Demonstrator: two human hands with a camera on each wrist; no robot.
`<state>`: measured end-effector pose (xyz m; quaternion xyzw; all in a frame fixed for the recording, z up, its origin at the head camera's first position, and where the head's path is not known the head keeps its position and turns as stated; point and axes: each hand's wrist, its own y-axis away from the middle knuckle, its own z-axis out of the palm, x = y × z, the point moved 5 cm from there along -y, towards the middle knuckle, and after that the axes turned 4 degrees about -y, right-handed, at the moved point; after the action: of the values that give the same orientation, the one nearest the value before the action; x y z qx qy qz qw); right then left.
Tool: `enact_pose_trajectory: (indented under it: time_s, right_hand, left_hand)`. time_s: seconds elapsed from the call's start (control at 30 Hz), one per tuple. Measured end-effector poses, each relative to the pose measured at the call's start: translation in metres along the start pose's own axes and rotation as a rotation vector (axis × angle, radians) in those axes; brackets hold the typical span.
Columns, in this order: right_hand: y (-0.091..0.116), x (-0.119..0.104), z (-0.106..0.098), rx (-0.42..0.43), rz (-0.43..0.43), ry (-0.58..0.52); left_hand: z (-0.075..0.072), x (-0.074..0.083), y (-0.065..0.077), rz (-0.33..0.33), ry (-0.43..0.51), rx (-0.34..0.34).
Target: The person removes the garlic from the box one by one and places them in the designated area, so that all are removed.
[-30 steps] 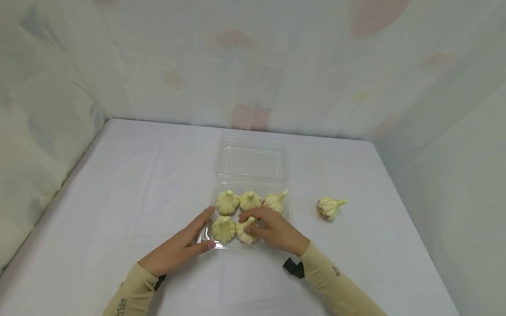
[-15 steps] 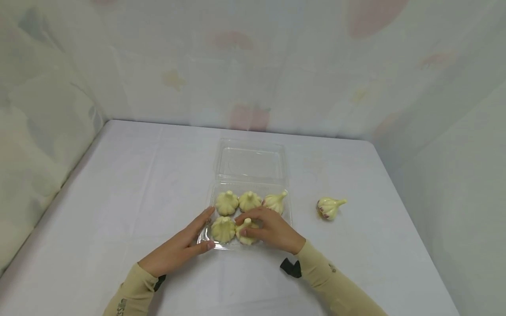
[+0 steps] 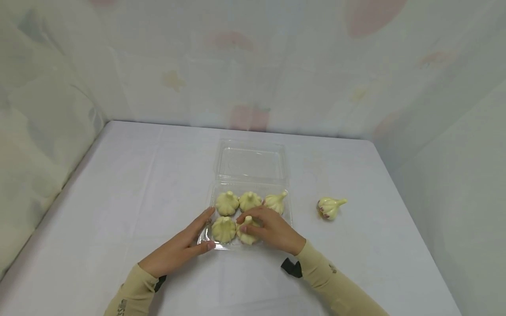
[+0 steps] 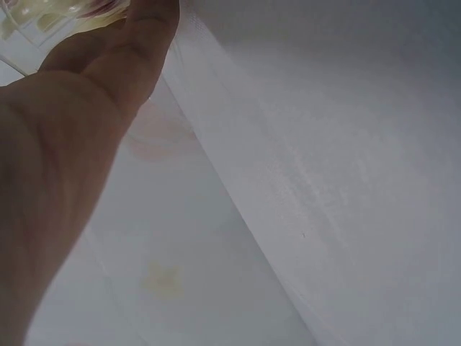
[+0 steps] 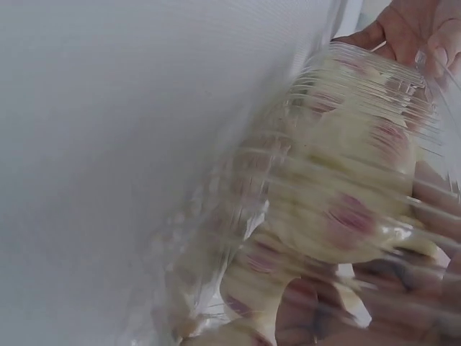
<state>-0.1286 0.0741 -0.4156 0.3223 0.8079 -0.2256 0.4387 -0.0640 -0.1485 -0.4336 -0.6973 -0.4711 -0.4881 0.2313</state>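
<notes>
A clear plastic clamshell box (image 3: 227, 247) stands in the middle of the table with several pale garlic bulbs in two rows. At its front row, my right hand (image 3: 276, 230) pinches a garlic bulb (image 3: 248, 238) between thumb and fingers, stem pointing up. Through the box's ribbed clear wall, the right wrist view shows bulbs (image 5: 346, 209) with purple patches. My left hand (image 3: 178, 250) rests at the box's left side, fingers along the wall and thumb at the front corner. In the left wrist view, the left hand (image 4: 79, 122) hides most of the box.
Behind the bulbs, the box's lid (image 3: 251, 163) lies folded back flat. One loose garlic bulb (image 3: 329, 208) lies on its side to the right of the box. A white cloth (image 3: 118, 193) covers the table, and patterned curtains (image 3: 308, 74) surround it.
The garlic bulb under my right hand has turned slightly, its stem now more upright, and the right hand has shifted a little left. My left hand and the box have stayed put.
</notes>
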Motion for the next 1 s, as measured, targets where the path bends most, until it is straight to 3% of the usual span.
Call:
enact_pose_trajectory:
  time_s: [0.53, 1.0]
  right_hand:
    - [0.012, -0.001, -0.015, 0.107, 0.110, -0.099]
    - [0.019, -0.002, -0.036, 0.230, 0.072, -0.068]
  left_hand:
    - [0.001, -0.002, 0.000, 0.000, -0.037, 0.016]
    - [0.002, 0.003, 0.000, 0.017, -0.049, 0.019]
